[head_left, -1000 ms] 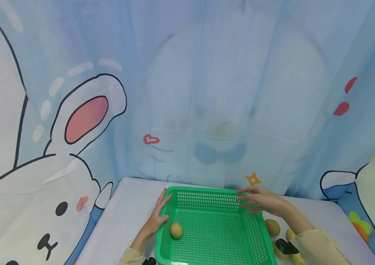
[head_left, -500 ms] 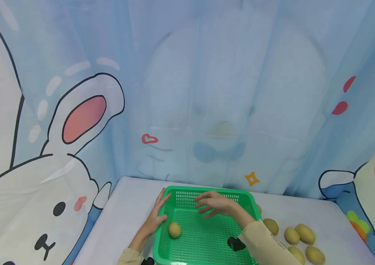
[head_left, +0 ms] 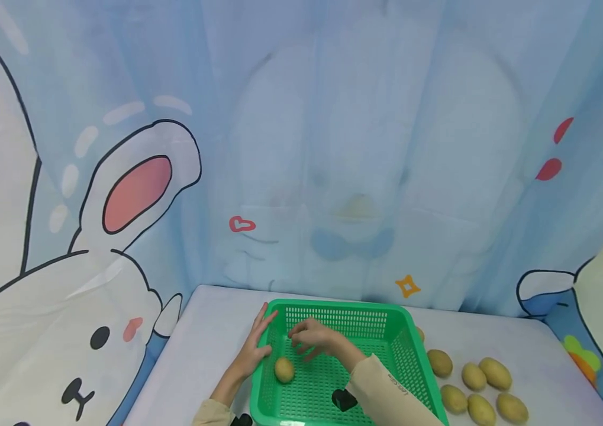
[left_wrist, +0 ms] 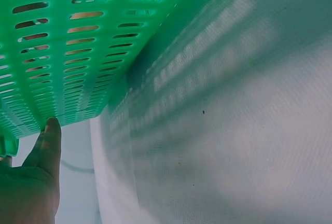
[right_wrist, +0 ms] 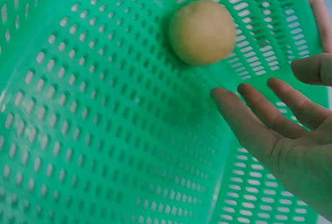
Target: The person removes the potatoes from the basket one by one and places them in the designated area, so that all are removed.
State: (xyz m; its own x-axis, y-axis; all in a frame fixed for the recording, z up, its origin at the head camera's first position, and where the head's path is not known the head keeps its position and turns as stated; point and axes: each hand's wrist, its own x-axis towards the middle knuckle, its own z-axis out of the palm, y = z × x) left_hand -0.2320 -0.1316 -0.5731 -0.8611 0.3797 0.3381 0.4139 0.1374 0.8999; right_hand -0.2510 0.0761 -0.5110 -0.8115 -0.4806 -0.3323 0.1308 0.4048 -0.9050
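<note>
Beige sleeves (head_left: 386,393) (black wrist straps (head_left: 342,400))

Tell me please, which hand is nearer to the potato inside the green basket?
Right. The right hand hovers open inside the green basket, just above and beside the potato. The left hand rests outside on the basket's wall, which separates it from the potato.

head high, wrists close (shared basket (head_left: 410,373))

One potato (head_left: 283,370) in the basket (head_left: 333,310) on the table (head_left: 205,331), five potatoes (head_left: 474,376) right of it.
</note>
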